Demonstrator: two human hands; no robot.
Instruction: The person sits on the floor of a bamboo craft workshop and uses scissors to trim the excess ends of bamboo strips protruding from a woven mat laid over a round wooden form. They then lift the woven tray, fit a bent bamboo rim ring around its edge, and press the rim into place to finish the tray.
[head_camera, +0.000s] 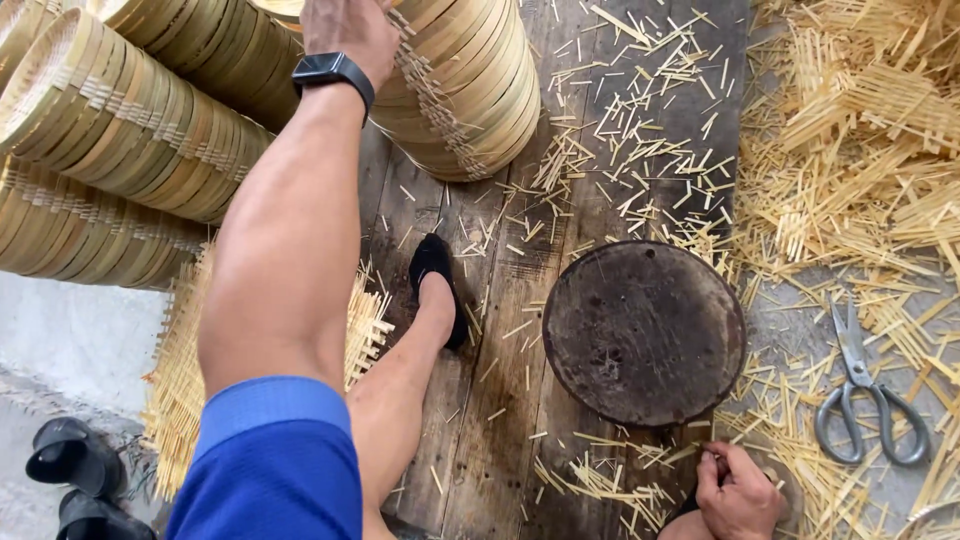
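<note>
My left hand (347, 28), with a black watch on the wrist, reaches up to a lying stack of round bamboo rings (470, 85) and rests on its near end. The fingers run past the top edge of the view, so their grip is hidden. My right hand (738, 492) is low at the bottom right, fingers curled shut, among loose bamboo slivers (600, 480) just below a round dark wooden block (643, 330). I see nothing in that hand. My leg stretches over the planks and ends in a foot in a black sock (436, 280).
More stacked bamboo rings (120, 120) lie at the upper left. A woven bamboo mat (180, 390) lies under my arm. Grey scissors (865, 395) rest at the right amid heaps of cut bamboo strips (860, 130). Black sandals (75, 475) sit at the bottom left.
</note>
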